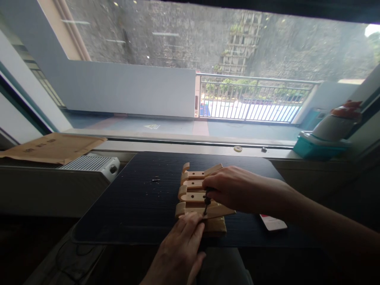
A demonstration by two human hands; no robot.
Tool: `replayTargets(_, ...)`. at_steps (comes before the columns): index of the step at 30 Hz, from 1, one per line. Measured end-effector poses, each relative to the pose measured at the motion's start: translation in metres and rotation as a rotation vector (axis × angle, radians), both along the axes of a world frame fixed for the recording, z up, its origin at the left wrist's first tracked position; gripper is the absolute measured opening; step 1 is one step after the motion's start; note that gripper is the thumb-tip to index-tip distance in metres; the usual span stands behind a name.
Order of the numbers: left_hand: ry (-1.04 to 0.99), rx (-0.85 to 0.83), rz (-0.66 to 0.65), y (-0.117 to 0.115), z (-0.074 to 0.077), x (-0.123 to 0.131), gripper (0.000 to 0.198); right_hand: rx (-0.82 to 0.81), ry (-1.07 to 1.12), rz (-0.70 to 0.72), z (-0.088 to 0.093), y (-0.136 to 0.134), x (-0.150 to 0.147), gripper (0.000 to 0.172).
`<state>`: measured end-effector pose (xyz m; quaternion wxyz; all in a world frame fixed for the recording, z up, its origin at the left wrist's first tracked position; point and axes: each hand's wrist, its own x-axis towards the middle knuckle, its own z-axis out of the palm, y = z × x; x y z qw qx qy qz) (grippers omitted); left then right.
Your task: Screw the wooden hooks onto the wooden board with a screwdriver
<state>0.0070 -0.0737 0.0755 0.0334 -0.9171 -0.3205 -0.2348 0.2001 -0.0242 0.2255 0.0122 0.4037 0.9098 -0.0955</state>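
Several pale wooden hook-shaped pieces [190, 196] with dark holes lie side by side on the dark table. Under the nearest one, a wooden block [215, 225] shows. My right hand [227, 186] is closed around the dark handle of a screwdriver [207, 201], held upright with its tip down at the nearest hook piece [218, 211]. Close to that tip, the fingers of my left hand [182, 239] are together and press on the near edge of the same piece. The tip's exact contact point is too small to make out.
On the table [118, 213] a small metal bit [155, 180] lies among crumbs at left, and a white and red card [273, 222] at right. Beyond stand a heater [92, 166] with a brown envelope [53, 146], a window sill with a tape roll [238, 149], and a teal box [320, 146].
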Motion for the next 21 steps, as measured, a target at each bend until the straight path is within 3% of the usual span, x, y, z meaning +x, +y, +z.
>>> replayTargets(2, -0.114, -0.047, -0.042, 0.001, 0.014, -0.008, 0.035, 0.015, 0.043, -0.027, -0.005, -0.005, 0.004, 0.020)
replayTargets(4, -0.295, -0.072, 0.001, 0.012, 0.029, -0.014, 0.027, 0.035, 0.079, -0.069, -0.012, -0.009, 0.009, 0.018)
replayTargets(8, -0.484, -0.105, 0.178, 0.069, 0.057, -0.004, 0.020, 0.059, 0.068, -0.133, -0.025, -0.014, 0.011, 0.013)
replayTargets(10, -0.437, -0.251, 0.197, 0.106, 0.065, 0.010, 0.025, 0.088, 0.046, -0.127, -0.026, -0.014, 0.008, 0.013)
replayTargets(12, -0.216, -0.477, 0.187, 0.138, 0.069, 0.024, 0.034, 0.126, 0.020, -0.114, -0.025, -0.012, 0.004, 0.013)
replayTargets(14, -0.089, -0.572, 0.152, 0.160, 0.069, 0.033, 0.033, 0.148, -0.017, -0.107, -0.023, -0.009, 0.001, 0.014)
replayTargets(17, 0.009, -0.637, 0.155, 0.174, 0.067, 0.033, 0.027, 0.154, -0.058, -0.094, -0.021, -0.006, -0.002, 0.014)
replayTargets(21, 0.004, -0.649, 0.195, 0.167, 0.063, 0.011, 0.039, 0.138, -0.088, -0.073, -0.019, -0.003, -0.002, 0.015)
